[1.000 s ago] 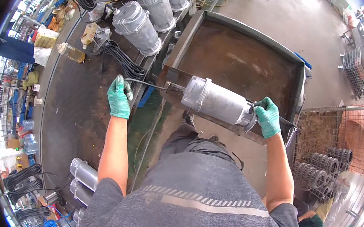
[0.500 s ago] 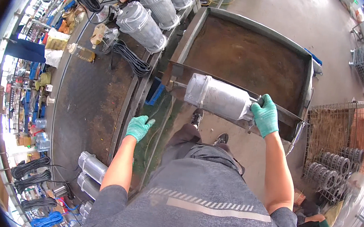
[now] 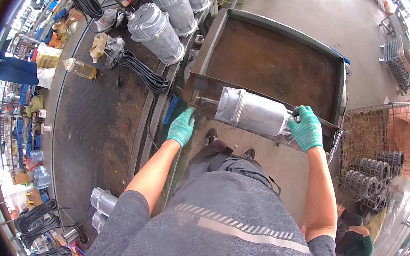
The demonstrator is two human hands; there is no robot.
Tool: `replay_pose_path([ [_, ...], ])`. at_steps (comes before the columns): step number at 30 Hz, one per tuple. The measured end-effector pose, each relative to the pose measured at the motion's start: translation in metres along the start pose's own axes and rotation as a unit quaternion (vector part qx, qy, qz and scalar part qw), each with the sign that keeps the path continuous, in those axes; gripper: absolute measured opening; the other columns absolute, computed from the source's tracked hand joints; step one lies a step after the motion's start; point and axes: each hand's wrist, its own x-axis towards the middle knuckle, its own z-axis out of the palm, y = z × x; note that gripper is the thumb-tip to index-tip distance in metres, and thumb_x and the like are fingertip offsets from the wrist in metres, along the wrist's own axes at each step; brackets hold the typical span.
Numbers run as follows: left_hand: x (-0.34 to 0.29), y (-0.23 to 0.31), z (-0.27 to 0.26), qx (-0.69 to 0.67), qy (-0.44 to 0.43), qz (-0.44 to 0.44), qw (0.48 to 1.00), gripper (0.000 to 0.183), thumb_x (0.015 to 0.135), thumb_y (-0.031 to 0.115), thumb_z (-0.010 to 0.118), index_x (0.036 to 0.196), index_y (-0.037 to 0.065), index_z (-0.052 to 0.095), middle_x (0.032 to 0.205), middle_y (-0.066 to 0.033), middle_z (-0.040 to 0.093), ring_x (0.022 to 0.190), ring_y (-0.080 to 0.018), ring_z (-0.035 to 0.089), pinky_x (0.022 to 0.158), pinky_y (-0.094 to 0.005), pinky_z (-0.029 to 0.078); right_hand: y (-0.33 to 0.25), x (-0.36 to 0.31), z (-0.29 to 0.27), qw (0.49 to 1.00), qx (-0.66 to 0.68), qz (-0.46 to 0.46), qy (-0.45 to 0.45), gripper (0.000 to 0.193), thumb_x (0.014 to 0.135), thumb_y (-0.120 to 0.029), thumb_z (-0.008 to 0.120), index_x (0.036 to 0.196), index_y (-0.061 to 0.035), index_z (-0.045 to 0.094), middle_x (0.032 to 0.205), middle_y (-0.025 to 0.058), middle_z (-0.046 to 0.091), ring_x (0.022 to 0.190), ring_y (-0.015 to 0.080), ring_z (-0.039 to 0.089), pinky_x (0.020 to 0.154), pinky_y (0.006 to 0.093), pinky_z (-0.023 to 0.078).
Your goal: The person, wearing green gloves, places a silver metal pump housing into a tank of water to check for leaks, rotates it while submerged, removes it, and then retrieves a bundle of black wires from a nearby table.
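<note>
A silver cylindrical motor housing (image 3: 257, 112) lies on its side across the near edge of a metal tray bench. My right hand (image 3: 309, 131), in a green glove, is closed around the fitting at its right end. A thin shaft (image 3: 209, 100) runs from the left end to a small brass-coloured fitting (image 3: 195, 98). Just below that fitting is my left hand (image 3: 181, 127), also in a green glove, its fingers stretched forward. Whether its fingertips touch the fitting cannot be seen.
The rust-brown tray (image 3: 278, 60) has raised rims. On the left workbench (image 3: 94, 120) stand several upright motor housings (image 3: 157, 32), near a coiled black cable (image 3: 143, 72) and an oil bottle (image 3: 80, 69). A wire cage (image 3: 364, 146) with metal rings stands right. Another person (image 3: 357, 246) is low at right.
My left hand has moved forward and right, from beside the workbench to near the fitting left of the housing. My right hand keeps hold of the right end. The view has shifted slightly.
</note>
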Motion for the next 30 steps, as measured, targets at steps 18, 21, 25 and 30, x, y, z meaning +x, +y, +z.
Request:
replay_pose_path([
  [18, 0.070, 0.020, -0.053, -0.068, -0.102, 0.149, 0.981, 0.065, 0.089, 0.038, 0.079, 0.141, 0.005, 0.058, 0.139, -0.0197, 0.062, 0.126, -0.0376, 0.060, 0.108, -0.0423, 0.048, -0.014, -0.005, 0.002, 0.989, -0.128, 0.063, -0.038, 0.038, 0.094, -0.036, 0.067, 0.117, -0.0051, 0.066, 0.108, 0.0187, 0.073, 0.099, 0.0416, 0.069, 0.088, 0.0505, 0.055],
  [21, 0.085, 0.013, -0.046, -0.063, -0.087, 0.232, 0.967, 0.038, 0.092, 0.029, 0.076, 0.120, 0.003, 0.070, 0.120, -0.0181, 0.070, 0.108, -0.0375, 0.068, 0.093, -0.0428, 0.055, -0.029, 0.009, -0.007, 0.966, -0.176, 0.124, -0.140, 0.040, 0.098, -0.038, 0.062, 0.121, -0.0060, 0.067, 0.107, 0.0215, 0.073, 0.100, 0.0417, 0.069, 0.086, 0.0530, 0.054],
  [25, 0.095, 0.006, -0.031, -0.123, -0.114, 0.226, 0.960, 0.032, 0.095, 0.026, 0.074, 0.118, 0.003, 0.070, 0.111, -0.0178, 0.073, 0.102, -0.0369, 0.071, 0.089, -0.0406, 0.056, -0.008, 0.007, -0.005, 0.973, -0.137, 0.099, -0.158, 0.039, 0.099, -0.039, 0.060, 0.116, -0.0037, 0.066, 0.103, 0.0250, 0.071, 0.097, 0.0456, 0.067, 0.084, 0.0527, 0.054],
  [30, 0.106, 0.007, -0.019, -0.186, -0.153, 0.125, 0.962, 0.031, 0.101, 0.032, 0.069, 0.113, 0.003, 0.069, 0.104, -0.0205, 0.073, 0.085, -0.0329, 0.072, 0.080, -0.0402, 0.056, -0.005, 0.012, -0.004, 0.976, -0.134, 0.092, -0.143, 0.036, 0.098, -0.037, 0.063, 0.110, -0.0033, 0.068, 0.103, 0.0245, 0.072, 0.099, 0.0454, 0.067, 0.085, 0.0527, 0.054],
])
